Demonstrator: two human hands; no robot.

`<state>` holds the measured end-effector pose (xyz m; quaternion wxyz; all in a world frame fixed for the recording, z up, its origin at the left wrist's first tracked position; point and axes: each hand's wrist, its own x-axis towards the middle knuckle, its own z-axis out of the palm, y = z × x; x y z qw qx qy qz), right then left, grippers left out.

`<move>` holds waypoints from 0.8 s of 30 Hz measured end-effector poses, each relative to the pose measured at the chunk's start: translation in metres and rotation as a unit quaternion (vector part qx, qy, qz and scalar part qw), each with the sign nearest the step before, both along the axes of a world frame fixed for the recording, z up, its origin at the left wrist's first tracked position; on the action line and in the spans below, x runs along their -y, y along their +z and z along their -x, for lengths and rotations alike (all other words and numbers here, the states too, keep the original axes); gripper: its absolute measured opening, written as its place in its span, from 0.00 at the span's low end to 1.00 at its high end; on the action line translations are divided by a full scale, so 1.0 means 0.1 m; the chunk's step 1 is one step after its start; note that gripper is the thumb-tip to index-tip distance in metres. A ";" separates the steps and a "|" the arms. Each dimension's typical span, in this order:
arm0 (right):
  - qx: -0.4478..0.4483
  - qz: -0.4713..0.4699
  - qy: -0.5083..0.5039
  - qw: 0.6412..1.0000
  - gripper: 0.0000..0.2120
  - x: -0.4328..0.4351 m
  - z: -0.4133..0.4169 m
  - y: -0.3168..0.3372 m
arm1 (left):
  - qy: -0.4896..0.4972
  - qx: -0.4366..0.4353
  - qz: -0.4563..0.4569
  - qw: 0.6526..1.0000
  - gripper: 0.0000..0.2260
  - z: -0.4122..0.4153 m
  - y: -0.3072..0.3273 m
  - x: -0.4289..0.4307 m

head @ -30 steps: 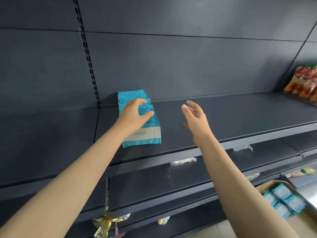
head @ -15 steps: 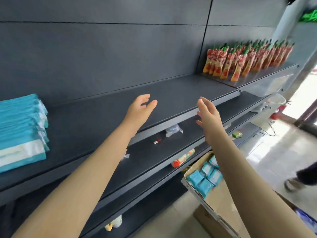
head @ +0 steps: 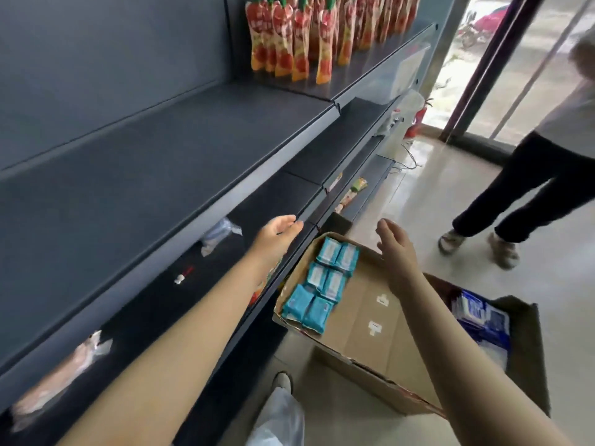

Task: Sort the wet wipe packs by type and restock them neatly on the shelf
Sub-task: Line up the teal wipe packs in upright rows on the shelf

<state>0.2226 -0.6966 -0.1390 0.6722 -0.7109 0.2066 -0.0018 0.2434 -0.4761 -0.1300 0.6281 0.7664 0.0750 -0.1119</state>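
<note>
Two empty hands | left hand (head: 276, 234), right hand (head: 395, 250): fingers (head: 385, 225) released | teal packs (head: 322, 281) in box (head: 370, 305)

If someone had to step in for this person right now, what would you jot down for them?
Left hand: open, empty, just left of the cardboard box.
Right hand: open, empty, above that box.
Teal wipe packs lie in it; blue-and-white packs in the second box beside it.
Done: no wipes on the shelf stretch in view.
Left: lift packs out, shelve them by type.
</note>
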 end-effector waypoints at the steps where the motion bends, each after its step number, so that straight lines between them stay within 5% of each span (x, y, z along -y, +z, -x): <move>1: -0.022 0.006 -0.012 1.000 0.24 0.08 -0.08 -0.17 | -0.008 -0.019 0.000 1.000 0.16 -0.13 -0.16 0.07; 13: -0.247 -0.015 -0.086 0.965 0.24 0.65 -0.90 -2.33 | 0.017 -0.263 -0.035 0.964 0.17 -1.24 -2.31 0.58; 24: -0.270 -0.046 -0.040 0.961 0.23 1.02 -2.11 -4.15 | 0.040 -0.279 -0.069 0.957 0.22 -2.28 -4.12 1.24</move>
